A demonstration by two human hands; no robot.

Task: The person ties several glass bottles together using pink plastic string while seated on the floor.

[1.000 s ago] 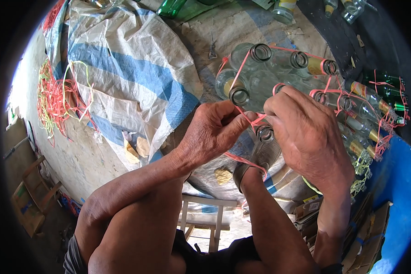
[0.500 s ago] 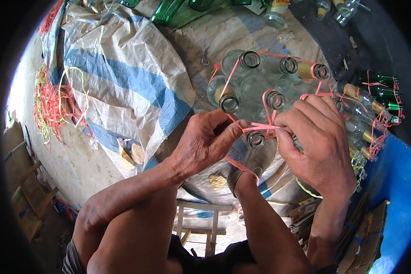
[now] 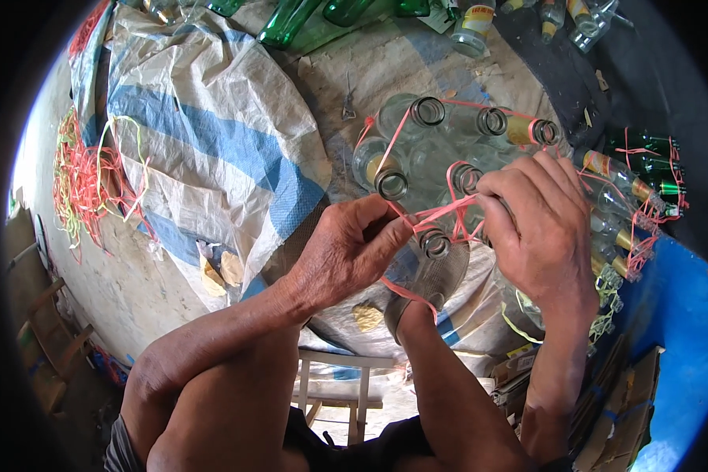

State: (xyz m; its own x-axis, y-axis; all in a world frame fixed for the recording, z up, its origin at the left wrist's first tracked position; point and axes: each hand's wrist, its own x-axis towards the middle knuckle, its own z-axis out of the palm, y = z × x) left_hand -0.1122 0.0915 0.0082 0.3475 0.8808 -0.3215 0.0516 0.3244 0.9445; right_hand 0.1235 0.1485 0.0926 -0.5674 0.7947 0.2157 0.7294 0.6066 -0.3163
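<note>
A cluster of clear glass bottles point(image 3: 429, 153) stands upright before me, mouths up, with pink plastic twine point(image 3: 448, 209) looped round several necks. My left hand point(image 3: 354, 240) pinches the twine between thumb and forefinger, just left of the nearest bottle neck point(image 3: 434, 243). On the right, my right hand point(image 3: 539, 224) is closed on the other part of the twine, its fingers bent over the cluster's right side and hiding some bottles. Between both hands the strands run taut. A loose pink end hangs below my left hand, beside my shoe point(image 3: 433, 287).
At the left lies a white and blue woven sheet point(image 3: 212, 134), with a tangle of pink and green twine point(image 3: 94, 185) beyond it. Green bottles point(image 3: 291, 20) lie at the far side. More tied bottles point(image 3: 617, 185) and flattened cardboard point(image 3: 633, 401) are at the right.
My right hand has lifted slightly up and away, stretching the twine strands between the hands. My left hand keeps its pinch, nearly in place.
</note>
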